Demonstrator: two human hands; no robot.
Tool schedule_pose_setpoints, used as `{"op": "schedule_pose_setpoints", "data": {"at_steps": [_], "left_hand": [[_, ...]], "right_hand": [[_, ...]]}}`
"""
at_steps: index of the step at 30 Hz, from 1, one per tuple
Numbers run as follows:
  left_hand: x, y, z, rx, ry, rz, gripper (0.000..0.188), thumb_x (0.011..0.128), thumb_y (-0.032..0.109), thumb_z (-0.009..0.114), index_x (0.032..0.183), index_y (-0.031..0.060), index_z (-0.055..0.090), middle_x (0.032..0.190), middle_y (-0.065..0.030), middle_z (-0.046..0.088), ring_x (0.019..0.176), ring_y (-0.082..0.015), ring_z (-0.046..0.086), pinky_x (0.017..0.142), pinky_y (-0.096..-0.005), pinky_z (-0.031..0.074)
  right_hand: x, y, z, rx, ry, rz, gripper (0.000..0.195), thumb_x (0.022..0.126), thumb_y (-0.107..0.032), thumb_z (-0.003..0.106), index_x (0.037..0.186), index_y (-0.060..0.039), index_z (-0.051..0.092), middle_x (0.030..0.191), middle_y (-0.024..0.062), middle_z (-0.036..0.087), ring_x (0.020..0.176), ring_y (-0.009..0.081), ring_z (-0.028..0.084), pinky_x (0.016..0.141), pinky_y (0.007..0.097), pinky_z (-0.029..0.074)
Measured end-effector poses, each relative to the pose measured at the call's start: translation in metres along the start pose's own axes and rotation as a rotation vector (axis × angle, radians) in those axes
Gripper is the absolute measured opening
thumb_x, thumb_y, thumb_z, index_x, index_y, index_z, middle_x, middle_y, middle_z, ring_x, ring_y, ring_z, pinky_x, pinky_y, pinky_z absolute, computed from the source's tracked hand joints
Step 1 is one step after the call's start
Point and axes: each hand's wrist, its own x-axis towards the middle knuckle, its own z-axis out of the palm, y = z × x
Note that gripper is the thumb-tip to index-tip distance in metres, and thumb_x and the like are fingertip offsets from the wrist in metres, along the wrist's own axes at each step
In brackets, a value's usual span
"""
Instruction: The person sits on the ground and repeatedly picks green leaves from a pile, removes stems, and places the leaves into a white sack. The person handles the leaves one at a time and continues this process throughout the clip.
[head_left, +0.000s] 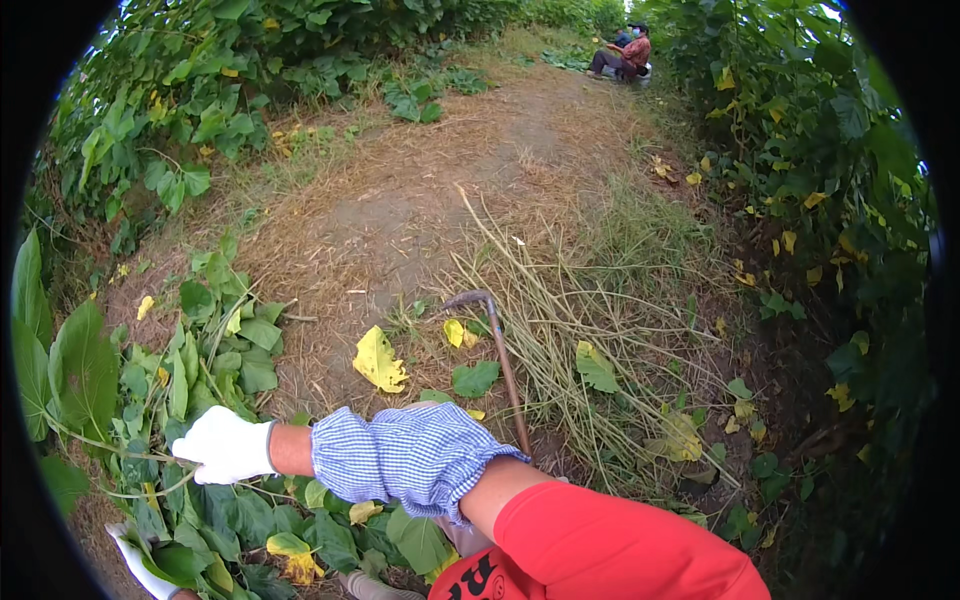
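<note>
My right hand (225, 445), in a white glove with a blue checked sleeve cover above it, is closed around the thin stem of a leafy branch (82, 435). The arm reaches across to the left. Low at the left edge is my left hand (139, 562), also white-gloved and partly covered by a green leaf; its fingers are hidden. A heap of green leafy cuttings (255, 517) lies around both hands. A sickle (504, 352) with a curved dark blade rests on the ground beside a pile of bare, stripped stems (555, 322).
Tall leafy plants line the left (187, 90) and right (840, 187) of a dirt path (390, 217) strewn with dry straw. Farther up it a masked person (634, 52) sits at the right side, with another person partly hidden behind. Yellow leaves (379, 360) lie about.
</note>
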Motion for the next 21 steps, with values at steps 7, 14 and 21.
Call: {"op": "schedule_pose_setpoints", "data": {"at_steps": [7, 14, 21], "left_hand": [[-0.006, 0.007, 0.008, 0.006, -0.029, 0.116, 0.044, 0.098, 0.04, 0.051, 0.124, 0.005, 0.055, 0.109, -0.0046, 0.059, 0.093, -0.0149, 0.055, 0.083, -0.0271, 0.044], [-0.046, 0.005, 0.051, -0.022, -0.147, 0.136, 0.036, 0.096, 0.033, 0.051, 0.118, 0.0051, 0.055, 0.1, -0.0025, 0.056, 0.086, -0.0132, 0.053, 0.078, -0.0254, 0.043], [-0.08, -0.009, 0.105, -0.04, -0.323, 0.1, 0.028, 0.095, 0.027, 0.052, 0.111, 0.0051, 0.056, 0.091, -0.0005, 0.053, 0.08, -0.0116, 0.051, 0.073, -0.0237, 0.042]], "right_hand": [[-0.006, -0.001, 0.0, -0.017, -0.085, 0.001, 0.033, 0.073, -0.032, 0.066, 0.093, -0.0057, 0.062, 0.068, 0.015, 0.062, 0.067, 0.0362, 0.063, 0.06, 0.048, 0.046], [-0.009, 0.014, 0.013, 0.061, -0.035, -0.005, 0.037, 0.073, -0.034, 0.066, 0.098, -0.0071, 0.063, 0.072, 0.0151, 0.063, 0.07, 0.0361, 0.063, 0.062, 0.0476, 0.047], [-0.016, 0.038, 0.032, 0.153, -0.09, 0.137, 0.043, 0.07, -0.035, 0.071, 0.102, -0.0063, 0.064, 0.083, 0.0167, 0.065, 0.079, 0.036, 0.064, 0.069, 0.0469, 0.049]]}}
